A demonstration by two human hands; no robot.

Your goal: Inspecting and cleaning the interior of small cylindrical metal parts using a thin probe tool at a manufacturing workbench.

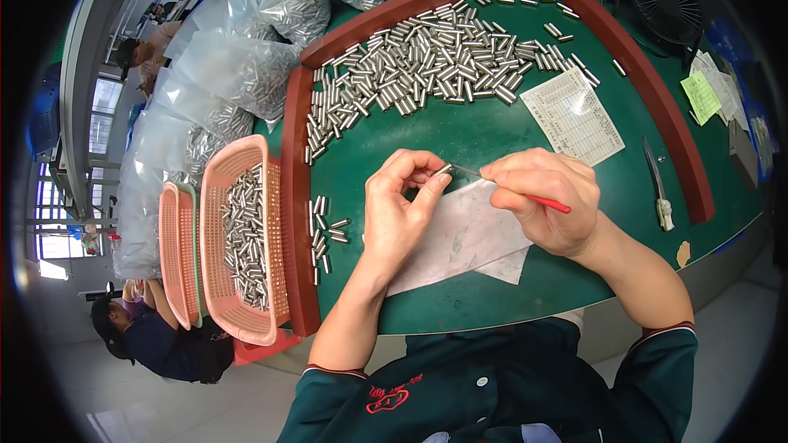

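Observation:
My left hand (396, 212) pinches a small shiny metal cylinder (445, 170) between thumb and fingers, above the green tabletop. Closed like a pen grip, my right hand (554, 197) holds a slim tool with a red handle (550, 203). Its thin metal shaft (468, 171) points at the cylinder's end; whether it touches cannot be made out. Under both hands lies a whitish, smudged cloth or paper sheet (460, 234). A big heap of similar cylinders (435, 53) covers the far part of the table, and a small group (320, 234) lies left of my left hand.
A red-brown raised border (302, 279) frames the work area. Left of it stand a pink basket (213, 279) of cylinders and clear bags (300, 0) of metal parts. A printed sheet (574, 119), a knife-like tool (657, 184) and a black fan (665, 0) are rightward. Two people sit beyond.

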